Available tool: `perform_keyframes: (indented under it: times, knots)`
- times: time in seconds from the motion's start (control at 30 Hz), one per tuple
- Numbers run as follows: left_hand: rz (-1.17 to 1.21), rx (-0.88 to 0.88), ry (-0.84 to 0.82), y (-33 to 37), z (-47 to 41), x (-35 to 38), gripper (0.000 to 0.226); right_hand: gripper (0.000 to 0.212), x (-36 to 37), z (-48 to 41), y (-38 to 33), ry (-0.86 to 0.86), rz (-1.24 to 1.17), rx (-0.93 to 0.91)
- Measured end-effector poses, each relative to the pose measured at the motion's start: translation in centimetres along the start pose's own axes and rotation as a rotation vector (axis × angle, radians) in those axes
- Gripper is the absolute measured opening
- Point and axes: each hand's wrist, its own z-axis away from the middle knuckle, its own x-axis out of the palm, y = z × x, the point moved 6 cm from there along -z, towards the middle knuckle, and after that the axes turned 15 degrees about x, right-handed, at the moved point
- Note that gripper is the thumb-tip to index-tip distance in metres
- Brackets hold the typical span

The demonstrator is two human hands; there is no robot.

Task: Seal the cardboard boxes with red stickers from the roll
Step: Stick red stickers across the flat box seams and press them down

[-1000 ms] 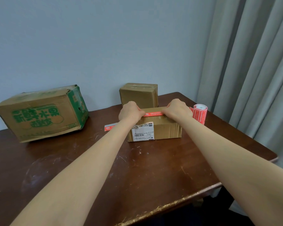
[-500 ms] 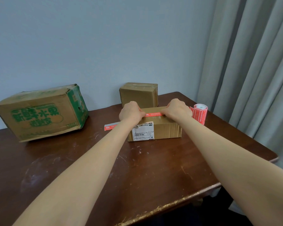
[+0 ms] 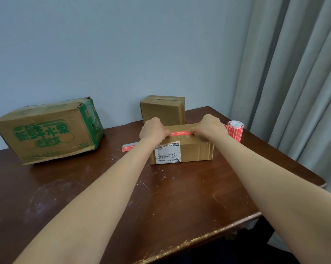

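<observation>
A small cardboard box [image 3: 195, 151] with a white shipping label stands mid-table. A red sticker [image 3: 179, 133] lies stretched along its top. My left hand [image 3: 153, 130] has its fingers closed on the sticker's left end, and my right hand [image 3: 210, 125] on its right end. The roll of red stickers [image 3: 235, 131] stands upright just right of the box. Partly hidden behind my left forearm, a loose red and white strip [image 3: 128, 148] lies on the table left of the box.
A large box with green print [image 3: 46, 132] lies at the back left. A plain brown box [image 3: 163, 110] stands behind the small one by the wall. The dark wooden table [image 3: 160, 197] has a worn front edge. Grey curtains [image 3: 294, 82] hang at the right.
</observation>
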Motion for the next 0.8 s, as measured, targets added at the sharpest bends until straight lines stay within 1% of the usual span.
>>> perform_keyframes:
  times: [0.1, 0.27, 0.33, 0.4, 0.47, 0.53, 0.6, 0.67, 0.8]
  knots:
    - [0.006, 0.024, 0.008, 0.1, 0.1, 0.0, 0.018, 0.035, 0.1, -0.3, 0.6, -0.019, -0.029, 0.019]
    - [0.002, 0.065, 0.019, 0.5, 0.6, -0.4, 0.015, 0.029, 0.2, -0.6, 0.6, 0.007, -0.038, 0.001]
    - [0.001, 0.112, 0.054, 0.8, 1.0, -0.5, 0.020, 0.027, -0.1, -0.4, 0.7, 0.050, -0.030, -0.028]
    - [-0.023, 0.231, 0.120, 1.2, 1.6, -0.8, 0.027, 0.030, -0.7, 0.2, 0.4, 0.134, -0.018, -0.133]
    - [-0.089, 0.380, 0.133, 1.8, 2.0, -0.8, 0.035, 0.034, -1.0, 1.0, -0.1, 0.214, 0.012, -0.296]
    - [-0.183, 0.505, 0.058, 2.2, 2.3, 0.0, 0.041, 0.039, -0.4, 2.1, -0.7, 0.206, 0.110, -0.437]
    - [-0.251, 0.551, -0.037, 2.4, 2.5, 0.9, 0.045, 0.042, 0.9, 2.8, -1.2, 0.146, 0.238, -0.508]
    - [-0.278, 0.536, -0.106, 2.2, 2.6, 1.5, 0.047, 0.045, 1.9, 3.2, -1.3, 0.103, 0.306, -0.530]
    - [-0.315, 0.501, -0.170, 1.5, 3.1, 2.1, 0.050, 0.044, 2.4, 3.2, -0.8, 0.096, 0.278, -0.494]
